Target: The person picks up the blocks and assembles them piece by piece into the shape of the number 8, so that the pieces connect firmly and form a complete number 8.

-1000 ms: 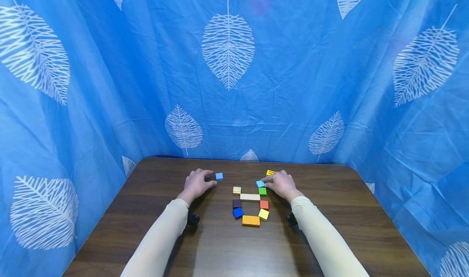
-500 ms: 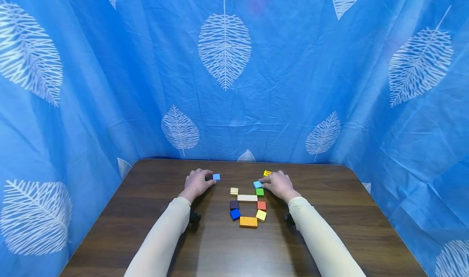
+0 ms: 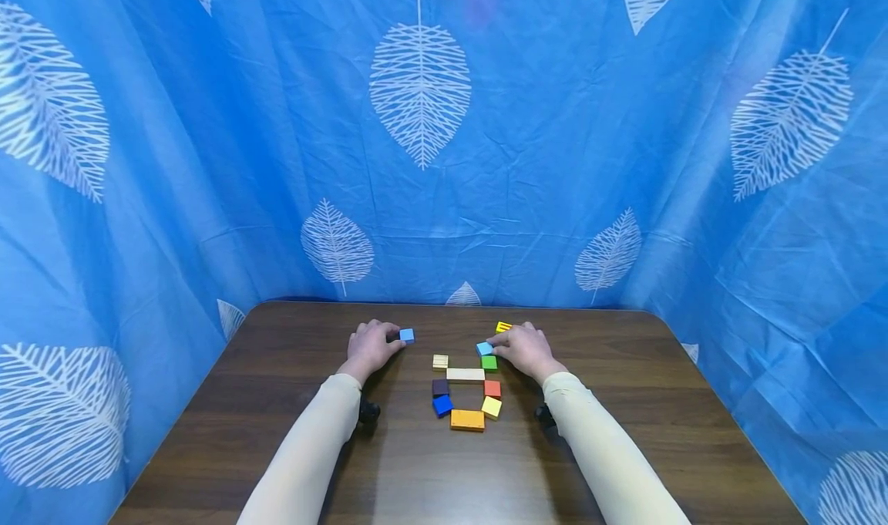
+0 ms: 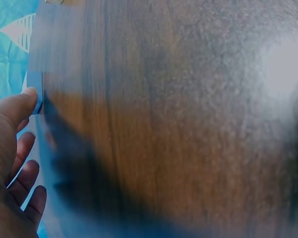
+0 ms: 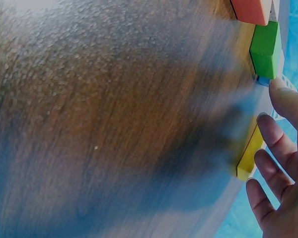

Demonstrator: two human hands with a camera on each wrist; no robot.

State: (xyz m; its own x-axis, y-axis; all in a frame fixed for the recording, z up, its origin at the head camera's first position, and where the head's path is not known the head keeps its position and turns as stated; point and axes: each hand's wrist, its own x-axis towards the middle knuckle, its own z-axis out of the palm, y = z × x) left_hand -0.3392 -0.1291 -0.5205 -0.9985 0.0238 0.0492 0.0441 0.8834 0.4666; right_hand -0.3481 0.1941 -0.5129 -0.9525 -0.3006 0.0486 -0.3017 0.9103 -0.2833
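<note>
My left hand (image 3: 372, 348) pinches a small blue block (image 3: 406, 336) at the far left of the block layout. In the left wrist view the thumb lies on that block's face, with the other fingers loosely bent below. My right hand (image 3: 529, 349) has its thumb and index finger at a light blue block (image 3: 484, 348), which lies just beyond a green block (image 3: 489, 363). The right wrist view shows the thumb against a sliver of this block; the index finger is mostly hidden. Behind the right fingers lies a yellow block (image 3: 503, 327) with dark stripes.
Nearer me, a cream plank (image 3: 465, 375), a striped wooden block (image 3: 440, 361), dark purple (image 3: 440, 387), blue (image 3: 442, 406), red (image 3: 492, 388), pale yellow (image 3: 492, 408) and orange (image 3: 468, 420) blocks form a ring-like outline on the brown table (image 3: 590, 386). A blue curtain (image 3: 527, 163) hangs behind.
The whole head view has shifted slightly left. Relative to the blocks, my left hand has come a little to the right, its fingers closing onto the blue block. The right hand stays at its block.
</note>
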